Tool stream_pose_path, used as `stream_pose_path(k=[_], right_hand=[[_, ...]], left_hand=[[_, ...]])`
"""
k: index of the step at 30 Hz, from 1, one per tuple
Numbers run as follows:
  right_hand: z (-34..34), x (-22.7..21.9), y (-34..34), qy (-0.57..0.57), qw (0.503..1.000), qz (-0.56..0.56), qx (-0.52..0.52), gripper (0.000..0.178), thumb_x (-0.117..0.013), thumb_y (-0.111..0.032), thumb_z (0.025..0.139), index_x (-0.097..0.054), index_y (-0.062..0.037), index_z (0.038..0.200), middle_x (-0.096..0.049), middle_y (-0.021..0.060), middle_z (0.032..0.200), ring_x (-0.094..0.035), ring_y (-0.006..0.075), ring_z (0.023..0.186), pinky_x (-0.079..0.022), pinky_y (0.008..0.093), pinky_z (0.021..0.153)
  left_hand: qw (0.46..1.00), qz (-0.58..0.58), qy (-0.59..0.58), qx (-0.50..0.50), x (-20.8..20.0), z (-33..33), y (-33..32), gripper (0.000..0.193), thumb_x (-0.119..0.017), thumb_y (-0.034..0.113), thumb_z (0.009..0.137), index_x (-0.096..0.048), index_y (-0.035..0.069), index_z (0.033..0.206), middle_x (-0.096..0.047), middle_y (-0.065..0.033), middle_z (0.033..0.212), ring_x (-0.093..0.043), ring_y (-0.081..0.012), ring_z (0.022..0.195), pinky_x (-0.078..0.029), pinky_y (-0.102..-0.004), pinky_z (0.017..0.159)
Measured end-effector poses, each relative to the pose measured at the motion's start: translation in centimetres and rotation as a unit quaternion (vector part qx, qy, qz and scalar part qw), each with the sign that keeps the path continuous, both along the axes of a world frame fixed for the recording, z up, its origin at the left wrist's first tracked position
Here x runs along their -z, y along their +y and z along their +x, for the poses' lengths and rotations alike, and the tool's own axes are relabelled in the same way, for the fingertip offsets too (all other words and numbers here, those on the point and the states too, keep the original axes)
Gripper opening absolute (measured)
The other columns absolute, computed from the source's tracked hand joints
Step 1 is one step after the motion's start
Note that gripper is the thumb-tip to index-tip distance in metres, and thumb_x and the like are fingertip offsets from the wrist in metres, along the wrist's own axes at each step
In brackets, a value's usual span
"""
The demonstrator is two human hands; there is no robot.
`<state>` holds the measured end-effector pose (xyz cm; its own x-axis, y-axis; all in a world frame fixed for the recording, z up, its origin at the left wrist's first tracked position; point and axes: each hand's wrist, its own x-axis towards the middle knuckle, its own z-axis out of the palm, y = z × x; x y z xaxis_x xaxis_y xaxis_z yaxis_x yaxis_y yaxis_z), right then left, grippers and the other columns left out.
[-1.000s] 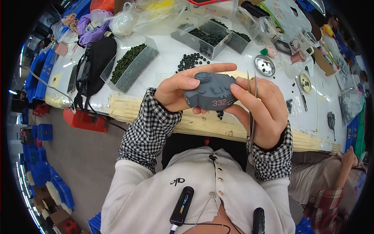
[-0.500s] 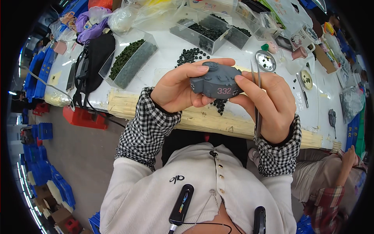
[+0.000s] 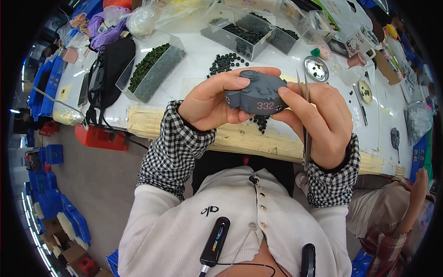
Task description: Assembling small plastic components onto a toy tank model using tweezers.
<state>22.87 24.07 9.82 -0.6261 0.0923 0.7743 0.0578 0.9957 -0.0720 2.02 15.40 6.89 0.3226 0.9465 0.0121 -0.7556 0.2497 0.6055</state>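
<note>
left hand (image 3: 203, 104) is closed round a grey model turret (image 3: 258, 94), right hand (image 3: 327, 117) pinches its other end, tweezers (image 3: 307, 145) tucked in too, near the counter (image 3: 196, 57)

The person wears a ribbed cream cardigan (image 3: 184, 231) with a row of small gold-toned buttons (image 3: 262, 207). Left of the buttons are black lettering (image 3: 210, 210), a round pendant (image 3: 252, 225) and a slim black device (image 3: 216, 240); right of them, another dark device (image 3: 308, 261). Black-and-white checked sleeve covers (image 3: 161, 152) flank the buttons.

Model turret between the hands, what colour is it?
Model turret: dark grey, shown best in the head view.
</note>
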Motion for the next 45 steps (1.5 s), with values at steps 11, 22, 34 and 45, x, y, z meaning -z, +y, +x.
stream_pose_path(k=[11,22,34,45], right_hand=[[0.1,0.08,0.05,0.003,1.0,0.005,-0.002,0.039,-0.08,-0.015,0.065,-0.069,-0.0017,0.1,-0.063,0.01,0.088,-0.065,0.027,0.077,-0.053,0.0369,0.067],[0.28,0.14,0.14,0.002,1.0,0.009,0.002,0.039,-0.08,-0.015,0.065,-0.069,-0.0029,0.101,-0.063,0.0097,0.089,-0.065,0.0272,0.079,-0.054,0.0373,0.069],[0.36,-0.08,0.03,0.0,1.0,0.002,0.01,0.039,-0.081,-0.015,0.064,-0.07,-0.0036,0.1,-0.064,0.0093,0.089,-0.065,0.0271,0.08,-0.054,0.0369,0.07],[0.32,-0.03,0.12,0.002,1.0,0.007,0.006,0.038,-0.08,-0.015,0.065,-0.07,-0.0032,0.099,-0.064,0.0093,0.088,-0.065,0.027,0.079,-0.053,0.0366,0.069]], left_hand=[[1.0,0.005,0.012,0.003,0.0,0.06,0.09,0.055,-0.048,0.022,0.096,-0.037,-0.007,0.142,-0.066,-0.015,0.096,-0.059,-0.0117,0.06,-0.049,-0.0171,0.049],[1.0,0.024,0.002,0.01,0.34,0.11,0.25,0.055,-0.047,0.021,0.096,-0.036,-0.007,0.143,-0.066,-0.0148,0.095,-0.059,-0.0112,0.06,-0.051,-0.0169,0.051],[1.0,0.024,0.013,0.005,0.18,0.16,0.28,0.056,-0.047,0.022,0.096,-0.035,-0.006,0.143,-0.066,-0.0146,0.095,-0.059,-0.0113,0.06,-0.051,-0.017,0.051],[1.0,0.012,0.019,0.006,0.13,0.11,0.28,0.055,-0.047,0.022,0.096,-0.036,-0.006,0.143,-0.066,-0.0136,0.095,-0.059,-0.0106,0.06,-0.051,-0.0164,0.051]])
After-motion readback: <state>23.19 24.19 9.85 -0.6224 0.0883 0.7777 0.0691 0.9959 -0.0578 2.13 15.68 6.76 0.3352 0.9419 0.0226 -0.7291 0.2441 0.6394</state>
